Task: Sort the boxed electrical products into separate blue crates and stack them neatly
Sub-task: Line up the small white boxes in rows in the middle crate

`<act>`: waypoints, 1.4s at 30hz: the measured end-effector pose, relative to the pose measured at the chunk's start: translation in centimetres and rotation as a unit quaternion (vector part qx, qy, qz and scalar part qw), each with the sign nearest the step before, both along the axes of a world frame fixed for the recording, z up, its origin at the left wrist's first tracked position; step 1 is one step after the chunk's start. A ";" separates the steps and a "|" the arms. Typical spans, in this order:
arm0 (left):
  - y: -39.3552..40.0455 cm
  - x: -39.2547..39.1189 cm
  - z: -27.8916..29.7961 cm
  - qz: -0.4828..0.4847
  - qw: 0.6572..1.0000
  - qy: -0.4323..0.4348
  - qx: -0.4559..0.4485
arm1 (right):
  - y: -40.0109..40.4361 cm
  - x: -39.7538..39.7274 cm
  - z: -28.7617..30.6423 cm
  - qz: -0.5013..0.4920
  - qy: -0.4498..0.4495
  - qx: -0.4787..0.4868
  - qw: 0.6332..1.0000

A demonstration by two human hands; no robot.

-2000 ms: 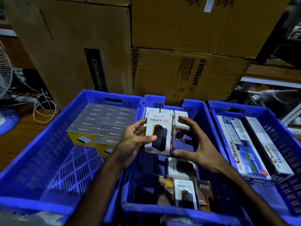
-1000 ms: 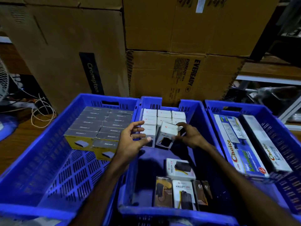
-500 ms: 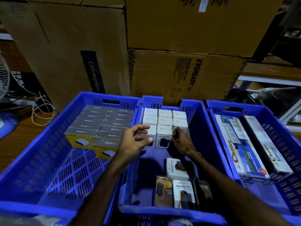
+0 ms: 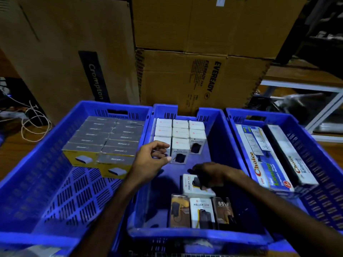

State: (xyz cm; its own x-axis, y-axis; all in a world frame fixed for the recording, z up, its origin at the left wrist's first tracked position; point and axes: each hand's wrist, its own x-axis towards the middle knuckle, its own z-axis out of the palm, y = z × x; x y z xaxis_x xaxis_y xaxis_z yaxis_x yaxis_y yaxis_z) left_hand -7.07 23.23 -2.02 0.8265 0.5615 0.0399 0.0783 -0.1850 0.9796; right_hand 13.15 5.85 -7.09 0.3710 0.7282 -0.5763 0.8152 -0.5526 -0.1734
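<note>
Left crate (image 4: 46, 173): grey-topped yellow boxes (image 4: 104, 143). Middle crate (image 4: 219, 145): white Halley boxes (image 4: 180, 134) upright. Right crate (image 4: 315, 145): Choice boxes (image 4: 263, 160). My left hand (image 4: 150, 160), grip apart; right hand (image 4: 211, 175), grip clamped on flat Halley box (image 4: 191, 184).

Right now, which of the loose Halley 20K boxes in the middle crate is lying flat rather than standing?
The flat Halley 20K box under the right hand; the standing Halley 20K box in the near row is upright.

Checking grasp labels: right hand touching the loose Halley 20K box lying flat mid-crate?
Touching. The head view shows the right hand resting on the flat Halley 20K box, fingers overlapping its far end; no gap visible.
</note>
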 end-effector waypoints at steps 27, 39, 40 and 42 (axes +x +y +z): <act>-3.3 4.1 1.5 -0.018 0.992 -0.004 -0.125 | -3.1 -9.3 6.7 -0.242 -0.194 0.414 0.856; -3.4 10.5 1.5 -0.136 0.978 0.115 0.105 | -11.5 -4.1 4.9 -0.262 -0.156 0.453 0.838; -3.4 11.4 1.0 -0.143 0.973 0.128 0.130 | -11.8 -3.9 4.6 -0.248 -0.156 0.453 0.842; -3.5 13.1 0.1 -0.150 0.963 0.149 0.166 | -12.4 -3.3 4.3 -0.211 -0.165 0.448 0.853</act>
State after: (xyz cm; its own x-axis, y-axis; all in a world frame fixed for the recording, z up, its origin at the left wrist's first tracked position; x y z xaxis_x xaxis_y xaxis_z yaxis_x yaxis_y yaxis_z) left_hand 5.99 19.75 -1.90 0.9518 0.2936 -0.0884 0.2421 -0.5425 0.8044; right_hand 9.82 -6.53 -2.80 0.7433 0.5828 0.3285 0.6628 -0.5747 -0.4801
